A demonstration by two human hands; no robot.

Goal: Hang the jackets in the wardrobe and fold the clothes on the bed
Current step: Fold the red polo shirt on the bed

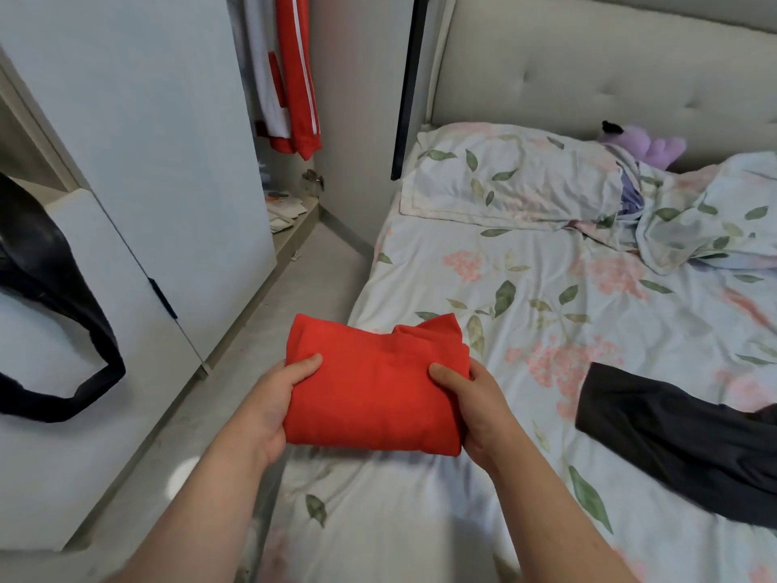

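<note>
**Folded red garment held in both hands at the bed's wardrobe-side edge**

- Nearest: left hand [269,408] and right hand [475,410] each grip one side of the red garment [374,385], thumbs on top, fingers curled under.
- Black garment [672,448] lies spread near the far-side edge of the bed [546,267], just beside the right hand and not touching the red one.
- A black bag [54,288] with a looped strap hangs against the closed wardrobe door [147,140], clear of the hands.
- A strip of bare floor [260,330] runs between the wardrobe and the bed.
- Farther: pillow [513,174] at the head-end corner, crumpled duvet [706,220] beside it, purple plush toy [647,145] against the headboard [588,69].
- A red-and-white jacket [294,77] hangs inside the open wardrobe section.
- The red garment is folded into a compact rectangle, flat on top, with loose layers bunched at its far right corner. It overhangs the bed's edge; can't tell if it touches the sheet.
</note>
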